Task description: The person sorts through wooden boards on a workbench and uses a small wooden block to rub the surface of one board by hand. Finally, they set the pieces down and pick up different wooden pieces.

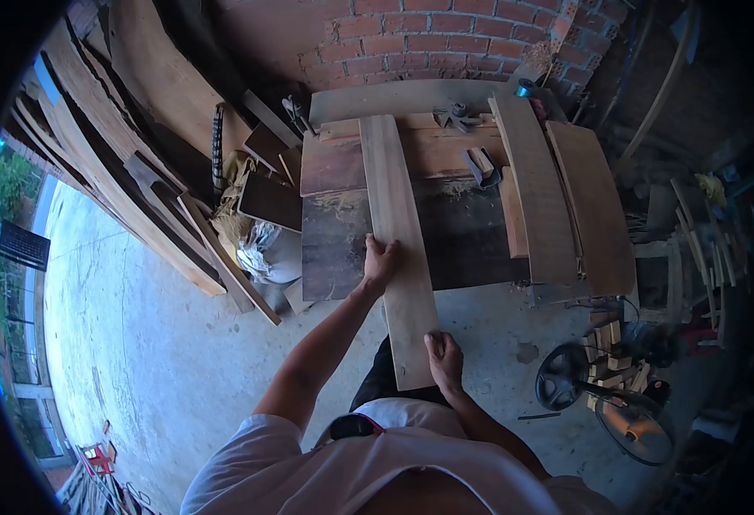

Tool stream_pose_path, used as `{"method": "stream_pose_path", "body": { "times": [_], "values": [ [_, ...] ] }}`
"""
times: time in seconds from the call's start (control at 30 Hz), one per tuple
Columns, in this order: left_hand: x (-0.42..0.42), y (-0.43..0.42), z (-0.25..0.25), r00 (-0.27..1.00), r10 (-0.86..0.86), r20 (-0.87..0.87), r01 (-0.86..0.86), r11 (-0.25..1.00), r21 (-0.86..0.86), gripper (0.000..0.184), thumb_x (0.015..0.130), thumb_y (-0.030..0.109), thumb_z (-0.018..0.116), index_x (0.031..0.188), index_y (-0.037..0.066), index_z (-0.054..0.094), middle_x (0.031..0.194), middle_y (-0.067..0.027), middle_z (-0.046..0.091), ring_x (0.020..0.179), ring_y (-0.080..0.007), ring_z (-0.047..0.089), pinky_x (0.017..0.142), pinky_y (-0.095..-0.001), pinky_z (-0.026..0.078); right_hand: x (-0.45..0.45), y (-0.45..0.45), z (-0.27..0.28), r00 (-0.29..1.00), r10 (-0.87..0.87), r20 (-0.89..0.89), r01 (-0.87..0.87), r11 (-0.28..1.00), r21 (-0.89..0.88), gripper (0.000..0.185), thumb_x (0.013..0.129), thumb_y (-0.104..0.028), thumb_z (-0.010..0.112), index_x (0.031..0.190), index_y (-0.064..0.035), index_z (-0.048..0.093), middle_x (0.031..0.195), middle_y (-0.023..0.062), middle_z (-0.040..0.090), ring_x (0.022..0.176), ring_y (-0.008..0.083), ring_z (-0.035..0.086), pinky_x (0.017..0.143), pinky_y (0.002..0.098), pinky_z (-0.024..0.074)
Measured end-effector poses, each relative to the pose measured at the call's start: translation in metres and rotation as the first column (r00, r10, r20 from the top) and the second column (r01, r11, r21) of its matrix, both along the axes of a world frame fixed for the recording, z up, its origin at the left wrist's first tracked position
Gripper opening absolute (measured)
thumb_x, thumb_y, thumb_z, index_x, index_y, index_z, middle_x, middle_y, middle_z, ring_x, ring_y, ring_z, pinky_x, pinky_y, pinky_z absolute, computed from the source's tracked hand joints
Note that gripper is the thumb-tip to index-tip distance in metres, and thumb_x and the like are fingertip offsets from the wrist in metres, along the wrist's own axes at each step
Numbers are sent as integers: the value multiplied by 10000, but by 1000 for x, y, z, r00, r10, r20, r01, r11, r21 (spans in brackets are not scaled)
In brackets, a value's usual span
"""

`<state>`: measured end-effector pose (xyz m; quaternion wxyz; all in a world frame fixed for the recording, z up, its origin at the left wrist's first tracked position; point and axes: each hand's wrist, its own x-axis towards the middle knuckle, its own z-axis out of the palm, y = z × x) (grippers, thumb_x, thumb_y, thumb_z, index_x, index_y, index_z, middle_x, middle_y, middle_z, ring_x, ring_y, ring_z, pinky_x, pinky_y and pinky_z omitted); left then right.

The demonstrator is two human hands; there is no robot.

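A long, pale wooden board (404, 223) lies lengthwise on a dark workbench (334, 245), with its near end sticking out past the edge toward my body. My left hand (381, 260) grips the board's left edge about midway, thumb on the top face. Close to the near end, my right hand (446, 359) is closed around the right edge, thumb on top. The fingers under the board are hidden. To the right on the bench rest another pale board (531, 184) and a wider brown board (596, 206).
A small dark blue object with a wooden piece (482, 166) and a dark metal tool (457, 118) sit on the bench. Long planks (111, 180) lean at left. On the right floor stand a fan (634, 429) and stacked wood blocks (613, 360). Behind is a brick wall (428, 39).
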<state>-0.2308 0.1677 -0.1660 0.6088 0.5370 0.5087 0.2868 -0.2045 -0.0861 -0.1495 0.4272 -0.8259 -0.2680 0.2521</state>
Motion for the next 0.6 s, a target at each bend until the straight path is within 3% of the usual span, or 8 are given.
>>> {"method": "stream_pose_path", "body": {
  "times": [0.03, 0.07, 0.23, 0.27, 0.33, 0.4, 0.47, 0.6],
  "values": [
    [-2, 0, -2, 992, 38, -119, -25, 994, 109, 672, 941, 308, 621, 1426, -19, 290, 1256, -193, 568, 1135, -274, 580, 967, -373, 463, -4, -1, -1, 1000, 24, -13, -24, 1000, -3, 375, 937, -367, 631, 995, 4, 640, 890, 181, 691, 841, 330, 682, 745, 393, 507],
    [-9, 0, -3, 999, -31, 9, 31, 999, -13, 737, 943, 312, 612, 1480, -10, 223, 1382, -231, 502, 1266, -313, 518, 1051, -389, 409, -4, -4, -1, 998, 50, -42, -49, 999, 16, 370, 936, -364, 632, 983, 3, 636, 877, 180, 687, 822, 335, 675, 731, 391, 503],
    [-19, -14, -12, 995, -15, -99, 12, 999, -36, 786, 914, 342, 642, 1493, 15, 222, 1394, -251, 457, 1254, -383, 498, 1055, -426, 395, -6, -10, -5, 996, 80, -41, -83, 994, -71, 355, 924, -359, 647, 945, -5, 626, 825, 175, 670, 743, 335, 650, 679, 387, 492],
    [-17, -12, -12, 952, -10, -307, 39, 995, 89, 791, 895, 332, 658, 1494, 28, 240, 1419, -240, 417, 1269, -403, 457, 1057, -435, 384, -5, -6, -6, 997, 69, -29, -70, 997, -44, 351, 919, -360, 652, 916, -10, 626, 792, 172, 662, 719, 331, 647, 660, 393, 487],
    [-11, -9, -6, 830, 42, -556, 125, 958, 258, 804, 859, 317, 684, 1493, 41, 272, 1464, -215, 340, 1298, -430, 374, 1066, -466, 352, 0, 4, -5, 999, 34, -15, -35, 999, -29, 348, 913, -360, 658, 887, -15, 625, 758, 169, 654, 694, 327, 644, 641, 398, 482],
    [-9, -9, 5, 774, 77, -629, 199, 913, 356, 827, 837, 334, 702, 1492, 40, 290, 1501, -193, 288, 1329, -427, 320, 1080, -509, 310, 7, 11, -9, 982, 187, -10, -187, 976, -114, 404, 899, -412, 650, 861, -11, 623, 786, 209, 671, 751, 423, 652, 662, 468, 509],
    [-15, -8, -7, 778, 89, -622, 292, 825, 484, 871, 831, 406, 709, 1516, 83, 277, 1580, -175, 182, 1401, -414, 246, 1111, -568, 227, 6, 14, -17, 983, 181, 22, -178, 978, -111, 427, 899, -432, 639, 855, -6, 626, 779, 214, 671, 748, 424, 653, 659, 472, 512],
    [-4, -16, 11, 583, -75, -809, 650, 640, 409, 870, 862, 491, 643, 1537, 113, 245, 1621, -152, 105, 1480, -369, 127, 1147, -593, 143, 23, 14, -23, 931, 348, 106, -322, 924, -203, 487, 895, -482, 612, 831, 0, 636, 769, 250, 663, 754, 420, 664, 655, 494, 529]
  ]
}}
